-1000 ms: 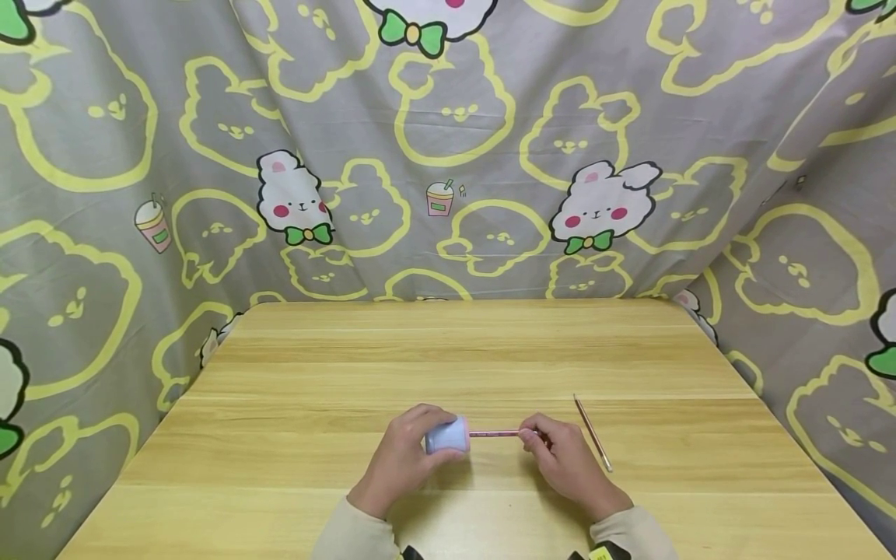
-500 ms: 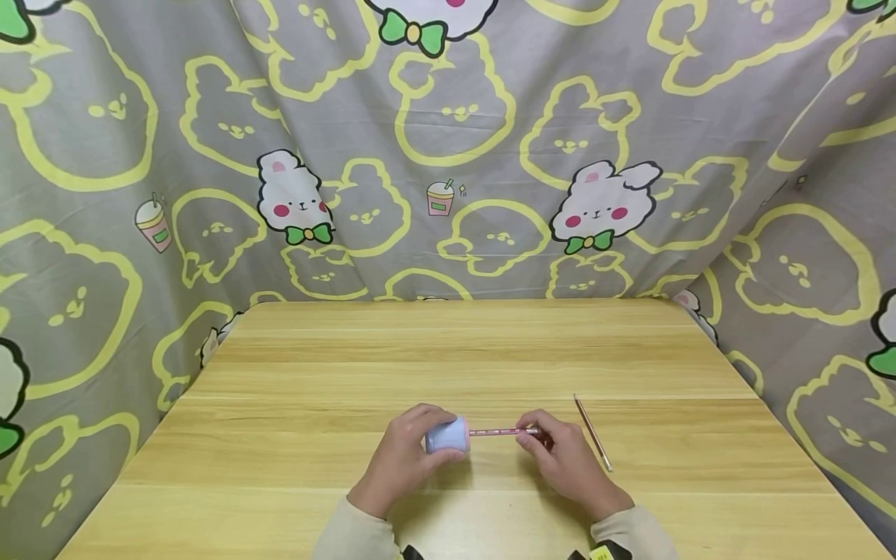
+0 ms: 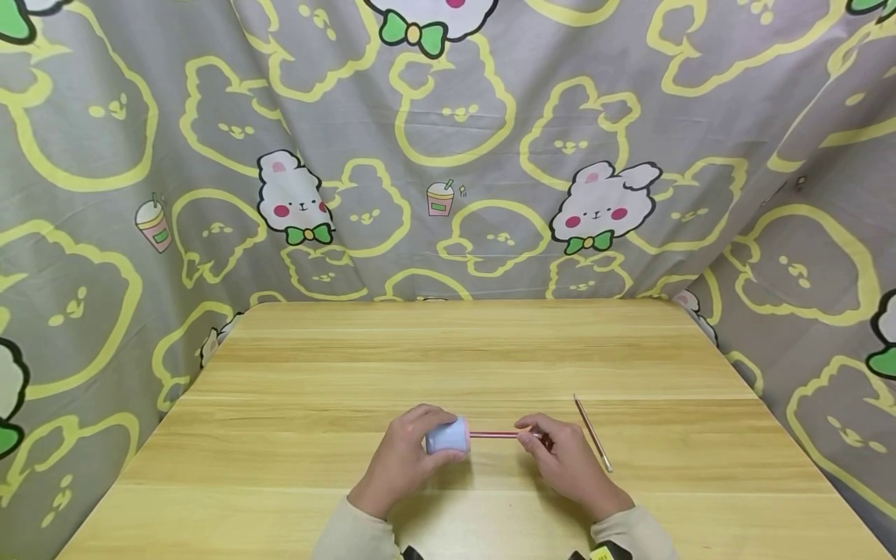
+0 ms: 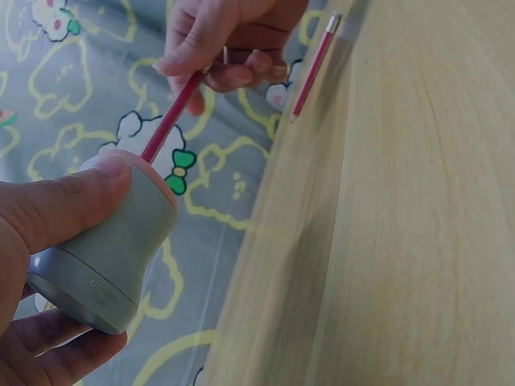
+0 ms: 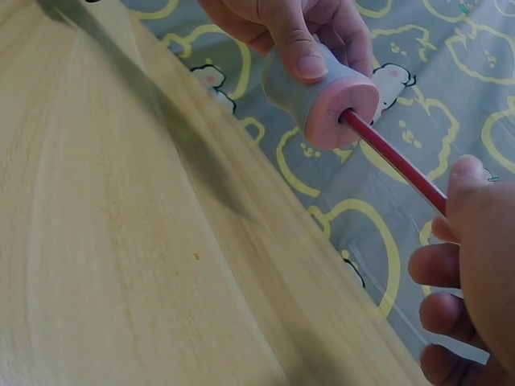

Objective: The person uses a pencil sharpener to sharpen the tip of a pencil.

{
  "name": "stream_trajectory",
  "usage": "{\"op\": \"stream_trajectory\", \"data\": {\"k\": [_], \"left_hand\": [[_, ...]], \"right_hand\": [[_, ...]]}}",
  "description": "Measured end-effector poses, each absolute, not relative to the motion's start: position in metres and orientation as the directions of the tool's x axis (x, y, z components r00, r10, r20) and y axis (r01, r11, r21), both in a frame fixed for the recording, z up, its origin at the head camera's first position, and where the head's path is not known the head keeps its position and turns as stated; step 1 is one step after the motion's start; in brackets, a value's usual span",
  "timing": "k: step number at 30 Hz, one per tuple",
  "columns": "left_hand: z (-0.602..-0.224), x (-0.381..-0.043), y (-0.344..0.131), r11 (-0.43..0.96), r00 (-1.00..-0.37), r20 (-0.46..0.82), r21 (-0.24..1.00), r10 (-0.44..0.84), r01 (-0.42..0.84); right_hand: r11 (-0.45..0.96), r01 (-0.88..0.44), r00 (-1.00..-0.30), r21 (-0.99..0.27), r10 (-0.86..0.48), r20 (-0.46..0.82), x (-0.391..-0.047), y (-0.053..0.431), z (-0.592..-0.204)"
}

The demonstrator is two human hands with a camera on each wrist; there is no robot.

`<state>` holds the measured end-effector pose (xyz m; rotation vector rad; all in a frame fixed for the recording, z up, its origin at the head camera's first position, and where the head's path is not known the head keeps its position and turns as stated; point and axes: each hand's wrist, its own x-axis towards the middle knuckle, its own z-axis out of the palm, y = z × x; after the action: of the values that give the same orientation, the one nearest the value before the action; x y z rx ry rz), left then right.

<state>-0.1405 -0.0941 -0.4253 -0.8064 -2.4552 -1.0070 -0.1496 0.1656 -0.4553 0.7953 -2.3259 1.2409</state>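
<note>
My left hand (image 3: 409,451) grips a blue pencil sharpener (image 3: 446,437) with a pink face, its thumb across the body near the pink end (image 5: 342,112). A red pencil (image 3: 493,435) runs level from the hole in that face to my right hand (image 3: 563,455). Thumb and forefinger of the right hand pinch the pencil's back part, while the other fingers hang loosely curled in the right wrist view. The pencil's tip is hidden inside the sharpener. Both hands hold these things above the table, as their shadows below suggest.
A second pencil (image 3: 593,433) lies slanted on the wooden table (image 3: 448,350), just right of the right hand, with its sharpened end pointing away. Behind and beside the table hangs a grey curtain (image 3: 504,85) with yellow outlines and white cartoon animals.
The red pencil has turned about its length: its patterned side showed earlier, a plain red side shows now. The right fingers have shifted slightly; the left hand and sharpener stay in place.
</note>
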Motion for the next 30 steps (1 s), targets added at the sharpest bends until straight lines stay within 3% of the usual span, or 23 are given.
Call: {"op": "stream_trajectory", "data": {"k": [10,30], "left_hand": [[-0.4256,-0.1405,-0.0938,0.582,-0.755,0.541,0.498,0.371,0.643],[-0.425,-0.1386,-0.0917,0.574,-0.763,0.528,0.515,0.372,0.637]], "right_hand": [[0.427,-0.658,-0.752,-0.62,-0.34,0.565,-0.1492,0.1672,-0.4549],[0.472,-0.655,-0.748,-0.59,-0.297,0.593,-0.1504,0.1656,-0.4534]]}}
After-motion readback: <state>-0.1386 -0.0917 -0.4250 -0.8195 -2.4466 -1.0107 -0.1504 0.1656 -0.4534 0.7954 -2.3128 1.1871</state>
